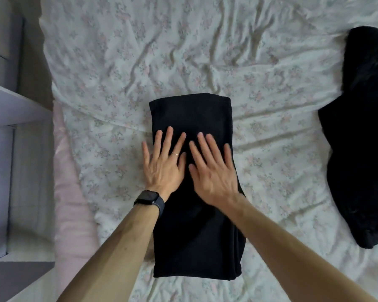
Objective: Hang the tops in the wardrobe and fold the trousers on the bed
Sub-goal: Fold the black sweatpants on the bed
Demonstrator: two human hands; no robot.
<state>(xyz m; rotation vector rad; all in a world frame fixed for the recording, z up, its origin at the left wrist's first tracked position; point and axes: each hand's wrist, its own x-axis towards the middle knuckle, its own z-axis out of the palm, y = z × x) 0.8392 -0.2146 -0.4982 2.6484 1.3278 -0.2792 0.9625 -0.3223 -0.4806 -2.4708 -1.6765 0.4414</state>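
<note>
Both flat hands, left hand [162, 164] and right hand [212, 171], press the part-folded trousers [190, 114] on the bed [162, 51]; another dark garment [362, 149] waits at three o'clock.

Readable text: none that you can make out anywhere in this view.
Watch [148, 198]: the face is dark, so you get no digits or brand from it.
Trousers [190, 114]: plain black cloth, with no tag or lettering facing you.
Bed sheet [140, 51]: you see a faint flower print only, no words.
Black garment [362, 149]: dark and plain at your right, with no label you can read.
</note>
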